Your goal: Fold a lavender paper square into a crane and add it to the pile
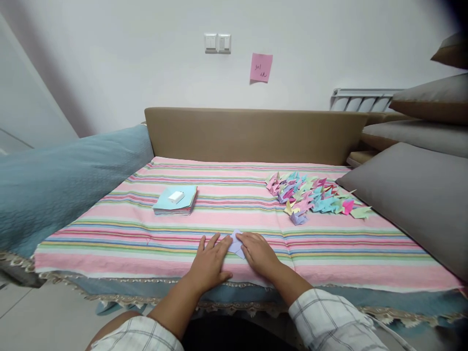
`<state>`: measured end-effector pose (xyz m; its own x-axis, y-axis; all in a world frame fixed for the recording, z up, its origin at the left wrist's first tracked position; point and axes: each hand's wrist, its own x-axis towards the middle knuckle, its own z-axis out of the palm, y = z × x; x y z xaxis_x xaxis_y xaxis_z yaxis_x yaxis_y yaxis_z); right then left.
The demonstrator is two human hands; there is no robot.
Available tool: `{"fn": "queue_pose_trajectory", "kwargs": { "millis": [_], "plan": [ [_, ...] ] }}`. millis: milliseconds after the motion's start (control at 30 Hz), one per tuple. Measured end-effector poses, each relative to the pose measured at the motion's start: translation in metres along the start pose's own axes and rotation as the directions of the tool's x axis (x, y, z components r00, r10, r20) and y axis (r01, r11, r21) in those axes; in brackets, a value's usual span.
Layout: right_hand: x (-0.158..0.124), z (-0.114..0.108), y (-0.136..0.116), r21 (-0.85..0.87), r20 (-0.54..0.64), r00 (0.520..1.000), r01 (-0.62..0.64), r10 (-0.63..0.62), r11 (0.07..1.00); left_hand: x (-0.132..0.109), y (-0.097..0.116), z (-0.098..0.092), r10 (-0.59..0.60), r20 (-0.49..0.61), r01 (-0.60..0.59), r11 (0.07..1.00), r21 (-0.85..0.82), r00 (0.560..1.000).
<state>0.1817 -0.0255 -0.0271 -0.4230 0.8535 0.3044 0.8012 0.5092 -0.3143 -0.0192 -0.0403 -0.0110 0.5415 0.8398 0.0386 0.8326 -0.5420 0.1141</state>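
A small folded piece of lavender paper (237, 244) lies on the striped cloth (234, 222) between my hands. My left hand (211, 259) rests palm down at the paper's left side, fingers spread, with a fingertip at its edge. From the right, my right hand (259, 252) touches the paper with its fingers held close together and bent; its fingertips cover part of that side. Stacked square papers (178, 200), light blue on top, sit at the left with a small white object (176, 197) on them. Many folded paper cranes (316, 196) in several colours lie in a pile at the right.
Grey cushions (413, 195) are heaped along the right side. A blue-covered armrest (73, 170) borders the left, and a brown backrest (252, 135) stands behind the cloth. On the wall are a pink note (261, 67) and white switches (217, 43).
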Motion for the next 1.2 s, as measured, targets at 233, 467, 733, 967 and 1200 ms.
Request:
{"fn": "queue_pose_trajectory", "kwargs": {
  "millis": [233, 467, 733, 967, 1200],
  "plan": [
    [-0.002, -0.006, -0.004, 0.006, 0.033, 0.999, 0.01, -0.01, 1.0, -0.018, -0.01, 0.002, 0.0, -0.045, 0.005, 0.994, 0.106, 0.999],
    [-0.008, -0.016, -0.006, 0.027, 0.12, 0.987, 0.109, -0.111, 0.994, -0.033, -0.017, -0.003, -0.019, -0.016, 0.021, 0.985, 0.172, 1.0],
    [-0.011, -0.018, -0.002, -0.001, 0.205, 0.967, 0.154, -0.15, 0.988, -0.033, -0.017, -0.024, -0.113, -0.021, 0.114, 0.991, 0.07, 0.993],
    [-0.011, -0.018, -0.004, 0.001, 0.21, 0.969, 0.136, -0.133, 0.991, -0.029, 0.008, -0.009, -0.006, -0.075, 0.012, 0.997, 0.078, 0.997],
    [-0.01, -0.018, -0.004, 0.007, 0.218, 0.968, 0.126, -0.124, 0.992, -0.027, 0.014, 0.002, -0.068, -0.038, 0.07, 0.994, 0.081, 0.997]
  ]
}}
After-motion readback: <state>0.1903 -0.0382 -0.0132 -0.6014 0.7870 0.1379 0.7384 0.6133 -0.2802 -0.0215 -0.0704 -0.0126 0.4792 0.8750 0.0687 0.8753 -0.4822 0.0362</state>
